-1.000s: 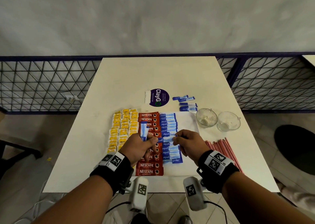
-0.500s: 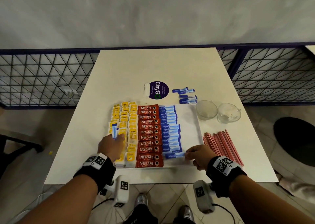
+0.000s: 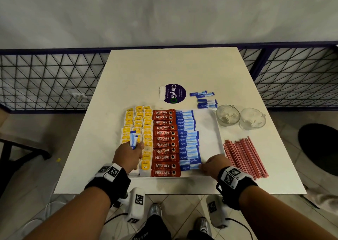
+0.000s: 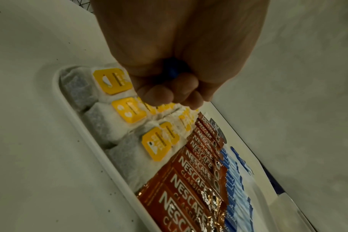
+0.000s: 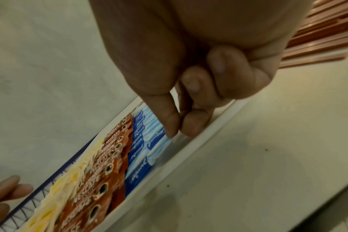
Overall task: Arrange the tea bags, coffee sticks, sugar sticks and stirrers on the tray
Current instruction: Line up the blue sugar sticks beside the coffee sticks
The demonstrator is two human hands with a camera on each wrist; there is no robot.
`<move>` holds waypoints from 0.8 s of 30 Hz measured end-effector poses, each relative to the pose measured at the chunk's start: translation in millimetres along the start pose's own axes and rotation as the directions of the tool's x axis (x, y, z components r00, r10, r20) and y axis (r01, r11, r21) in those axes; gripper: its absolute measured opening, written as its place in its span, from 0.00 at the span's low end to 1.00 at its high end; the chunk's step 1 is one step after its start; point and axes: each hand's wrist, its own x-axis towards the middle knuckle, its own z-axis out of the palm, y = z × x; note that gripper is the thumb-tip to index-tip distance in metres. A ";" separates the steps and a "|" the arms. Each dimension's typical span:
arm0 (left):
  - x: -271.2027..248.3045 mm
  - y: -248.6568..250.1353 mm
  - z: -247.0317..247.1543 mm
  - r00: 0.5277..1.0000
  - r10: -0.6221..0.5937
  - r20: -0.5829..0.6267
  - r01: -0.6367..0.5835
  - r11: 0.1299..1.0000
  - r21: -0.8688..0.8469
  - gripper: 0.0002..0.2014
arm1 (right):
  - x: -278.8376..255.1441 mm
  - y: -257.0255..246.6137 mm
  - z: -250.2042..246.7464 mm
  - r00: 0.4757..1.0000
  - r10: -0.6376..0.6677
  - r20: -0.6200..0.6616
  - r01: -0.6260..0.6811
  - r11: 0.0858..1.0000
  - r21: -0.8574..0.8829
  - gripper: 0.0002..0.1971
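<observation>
Left hand (image 3: 130, 154) grips sugar sticks (image 3: 133, 139) — right hand (image 3: 213, 164) (fingertips) touches tray's (image 3: 210, 130) nearest stick (image 3: 190, 167).

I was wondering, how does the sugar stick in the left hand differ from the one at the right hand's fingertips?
The sugar stick in the left hand is lifted over the tea bags, gripped in the curled left hand; the nearest sugar stick on the tray lies flat at the near end of the blue column. The first points away from the person, the second runs crosswise. The right hand only pinches the second's end. Both are blue and pale-blue sticks.
</observation>
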 end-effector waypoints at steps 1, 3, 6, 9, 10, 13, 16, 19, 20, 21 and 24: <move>-0.6 0.7 -0.2 1.000 0.003 -0.001 -0.003 1.000 -0.002 0.16 | 0.1 -0.7 0.3 1.000 0.003 -0.011 -0.003 1.000 -0.014 0.17; -1.5 1.3 -0.7 1.000 0.001 -0.002 -0.001 1.000 -0.006 0.16 | 0.6 -1.9 1.2 1.000 0.004 -0.024 -0.005 0.999 -0.041 0.18; -3.0 1.7 -0.6 1.000 0.001 0.006 -0.001 1.000 0.003 0.16 | 1.6 -2.3 2.3 1.000 -0.002 -0.031 -0.001 0.997 -0.079 0.19; -4.3 2.4 -1.3 0.999 0.016 0.027 -0.016 1.000 -0.003 0.15 | 1.0 -3.4 1.9 1.000 -0.013 -0.022 0.011 0.996 -0.094 0.19; -4.6 2.7 -1.4 0.999 0.020 0.039 -0.020 1.000 -0.005 0.14 | -0.3 -4.1 1.0 1.000 -0.016 -0.020 0.013 0.995 -0.102 0.19; -7.1 3.9 -2.0 0.994 0.027 0.109 -0.021 0.998 -0.053 0.13 | -6.1 -4.8 -4.6 1.000 -0.020 -0.017 0.018 0.994 -0.107 0.22; -13.4 7.4 -1.9 0.964 0.047 0.262 0.005 0.981 -0.192 0.11 | -17.6 -8.7 -18.4 0.992 -0.111 -0.057 0.105 0.989 -0.102 0.26; -24.4 18.3 2.2 0.890 0.067 0.451 0.048 0.970 -0.237 0.09 | -32.0 -24.8 -30.7 0.937 -0.331 -0.108 0.342 0.933 0.112 0.21; -28.1 23.3 5.1 0.861 0.075 0.502 0.042 0.975 -0.217 0.08 | -37.9 -34.0 -33.4 0.905 -0.409 -0.120 0.425 0.881 0.207 0.19; -31.5 28.7 8.8 0.833 0.080 0.548 0.022 0.984 -0.178 0.08 | -42.3 -43.0 -35.0 0.875 -0.468 -0.122 0.482 0.821 0.305 0.18; -40.7 46.8 22.6 0.746 0.098 0.659 -0.112 0.994 -0.021 0.08 | -50.0 -63.3 -36.8 0.817 -0.564 -0.121 0.548 0.694 0.467 0.16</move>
